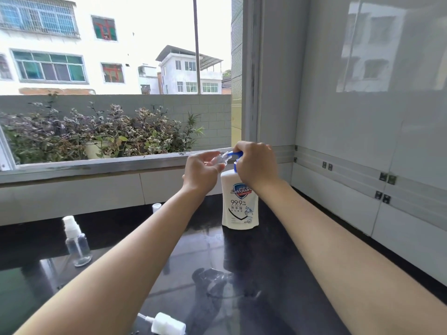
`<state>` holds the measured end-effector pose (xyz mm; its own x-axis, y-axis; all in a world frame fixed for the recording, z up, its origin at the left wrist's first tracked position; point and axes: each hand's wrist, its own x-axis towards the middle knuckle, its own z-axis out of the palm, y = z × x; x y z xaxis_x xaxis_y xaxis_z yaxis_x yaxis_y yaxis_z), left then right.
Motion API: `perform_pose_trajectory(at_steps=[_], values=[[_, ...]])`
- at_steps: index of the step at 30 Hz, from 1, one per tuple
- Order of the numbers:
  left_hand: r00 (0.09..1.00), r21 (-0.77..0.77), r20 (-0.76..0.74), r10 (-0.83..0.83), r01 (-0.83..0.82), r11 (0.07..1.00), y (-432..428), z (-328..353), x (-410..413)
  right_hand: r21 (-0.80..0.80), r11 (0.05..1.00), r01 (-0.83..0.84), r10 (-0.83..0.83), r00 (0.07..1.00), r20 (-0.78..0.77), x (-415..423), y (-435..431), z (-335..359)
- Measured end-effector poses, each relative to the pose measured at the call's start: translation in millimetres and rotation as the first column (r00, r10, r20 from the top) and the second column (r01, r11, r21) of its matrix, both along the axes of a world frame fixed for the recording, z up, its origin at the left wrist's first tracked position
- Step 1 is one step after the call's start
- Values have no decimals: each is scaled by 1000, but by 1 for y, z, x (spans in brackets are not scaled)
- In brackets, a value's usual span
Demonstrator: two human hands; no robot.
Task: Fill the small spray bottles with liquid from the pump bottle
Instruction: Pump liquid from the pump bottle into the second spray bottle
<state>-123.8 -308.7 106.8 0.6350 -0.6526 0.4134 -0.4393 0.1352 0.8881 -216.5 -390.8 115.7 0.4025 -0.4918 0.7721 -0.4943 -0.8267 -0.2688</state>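
Observation:
A white pump bottle with a blue pump head stands on the black counter. My right hand rests on top of the blue pump head, fingers closed over it. My left hand holds a small clear spray bottle without its cap, tilted with its mouth at the blue nozzle. A second small clear spray bottle with a white sprayer stands upright at the left. A loose white sprayer top lies at the counter's front edge.
A small clear cap stands on the counter behind my left forearm. A window sill runs along the back, with plants outside. A grey tiled wall closes the right side.

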Motion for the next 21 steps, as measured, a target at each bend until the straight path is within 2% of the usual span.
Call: perform_pose_trajectory(at_steps=[2,8,15,21], values=[[1000,-13,10,-9,9,1000,-1,3,-1,59,998,-29,28,999,18,-1,-1,7],[998,31,66,-9,7,999,0,-2,2,15,1000,7,-7,1000,27,-5,4,-19],[996,27,91,-4,1,1000,1,7,3,62,998,-10,13,999,-37,-3,-2,16],[995,53,95,5,-10,999,-1,-3,4,31,1000,-3,4,999,-32,-6,2,-11]])
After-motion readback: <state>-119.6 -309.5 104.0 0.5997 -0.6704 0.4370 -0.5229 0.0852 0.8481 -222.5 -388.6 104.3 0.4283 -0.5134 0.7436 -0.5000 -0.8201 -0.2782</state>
